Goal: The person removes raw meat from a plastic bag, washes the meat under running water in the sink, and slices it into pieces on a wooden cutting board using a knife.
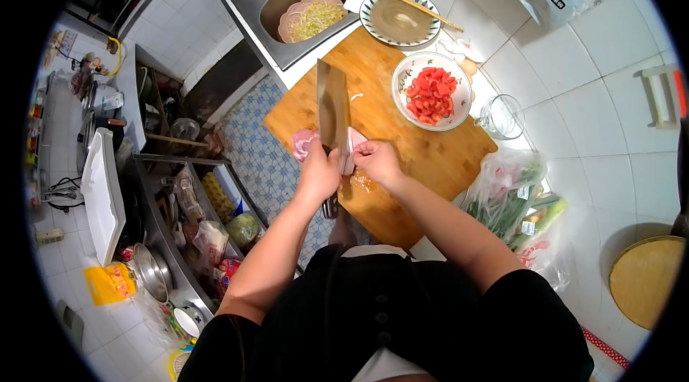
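Observation:
My left hand (320,174) is closed around a cleaver at the base of its blade, and the dark handle (330,208) shows below the fist. The wide cleaver blade (331,102) points away from me over the wooden cutting board (294,113). Pink raw meat (304,142) shows left of the blade, with a paler piece of meat (354,139) on its right. My right hand (378,162) pinches the edge of that paler piece, close beside the blade. Small yellowish bits (364,181) lie on the board below my right fingers.
A bowl (397,108) of chopped tomatoes stands on the board's right. Behind it sit a patterned plate (369,29) with chopsticks (423,9) and a sink (283,58) holding a basket of sprouts. A glass jug (502,118) and bagged green vegetables (506,192) are at right.

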`<state>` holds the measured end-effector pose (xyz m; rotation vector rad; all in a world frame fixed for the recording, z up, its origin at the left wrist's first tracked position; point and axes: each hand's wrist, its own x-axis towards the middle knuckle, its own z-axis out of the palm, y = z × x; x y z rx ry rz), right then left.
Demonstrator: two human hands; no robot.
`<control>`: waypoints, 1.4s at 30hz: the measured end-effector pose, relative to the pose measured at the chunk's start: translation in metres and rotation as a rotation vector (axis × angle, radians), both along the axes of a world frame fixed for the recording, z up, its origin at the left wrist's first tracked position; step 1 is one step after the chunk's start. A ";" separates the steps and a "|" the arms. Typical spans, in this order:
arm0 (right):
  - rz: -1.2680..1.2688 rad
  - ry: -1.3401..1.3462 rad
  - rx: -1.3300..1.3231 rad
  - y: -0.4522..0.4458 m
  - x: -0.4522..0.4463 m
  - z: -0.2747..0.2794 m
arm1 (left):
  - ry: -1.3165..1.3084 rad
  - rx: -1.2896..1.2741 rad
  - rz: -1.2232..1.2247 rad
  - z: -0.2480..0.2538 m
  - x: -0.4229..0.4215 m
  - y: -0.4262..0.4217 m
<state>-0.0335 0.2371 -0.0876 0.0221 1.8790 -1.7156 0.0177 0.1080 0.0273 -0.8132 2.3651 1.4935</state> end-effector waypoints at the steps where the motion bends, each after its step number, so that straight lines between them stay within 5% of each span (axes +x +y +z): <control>1: -0.025 -0.011 -0.038 -0.002 -0.001 -0.003 | 0.004 -0.007 -0.011 0.001 -0.007 0.002; 6: -0.053 -0.013 -0.065 -0.010 -0.009 0.001 | 0.150 -0.263 -0.085 -0.032 -0.041 -0.010; 9: -0.040 0.036 -0.024 -0.006 -0.003 -0.001 | 0.173 -0.124 -0.058 -0.042 -0.024 -0.019; 12: -0.061 0.072 -0.018 -0.002 0.005 -0.003 | -0.064 0.024 -0.001 0.007 -0.024 -0.007; 15: -0.105 -0.019 -0.071 -0.008 0.000 0.001 | 0.203 -0.222 -0.115 -0.032 -0.040 -0.014; 25: 0.027 0.082 0.029 -0.016 -0.008 -0.008 | 0.249 -0.349 -0.142 -0.051 -0.062 -0.005; 30: -0.028 0.106 0.131 -0.004 -0.007 0.005 | 0.555 -0.024 -0.033 -0.072 -0.041 -0.020; 31: -0.054 0.170 0.167 -0.001 -0.009 0.010 | 0.405 -0.072 -0.080 -0.033 -0.027 -0.023; 32: -0.077 0.235 0.205 0.000 -0.011 0.014 | 0.435 -0.123 -0.129 -0.050 -0.017 -0.037; 34: -0.124 0.210 0.163 -0.007 -0.017 0.015 | 0.298 0.150 -0.069 -0.015 0.005 -0.039; 37: -0.044 0.272 0.269 -0.030 -0.041 0.012 | 0.325 0.219 -0.020 -0.004 0.029 -0.037; 40: 0.027 -0.027 0.236 -0.031 -0.048 0.022 | 0.274 0.149 -0.030 -0.004 0.044 -0.039; 42: -0.018 0.015 0.181 -0.028 -0.047 0.015 | 0.230 0.142 -0.052 -0.001 0.053 -0.040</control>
